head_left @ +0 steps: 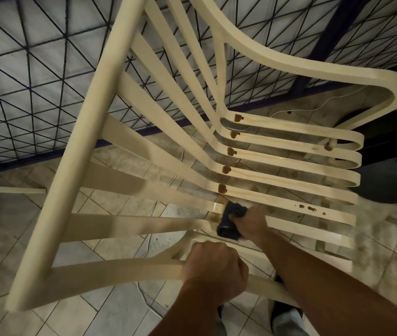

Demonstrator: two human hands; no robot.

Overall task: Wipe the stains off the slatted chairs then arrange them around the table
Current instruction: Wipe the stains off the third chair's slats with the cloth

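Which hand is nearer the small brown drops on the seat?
Right. The right hand, holding the cloth, is left of the drops; the left hand grips the armrest, farther off.

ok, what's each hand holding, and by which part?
Left hand grips the chair by its near armrest, where it meets the seat. Right hand holds a dark cloth bunched in its fingers, pressed on a seat slat.
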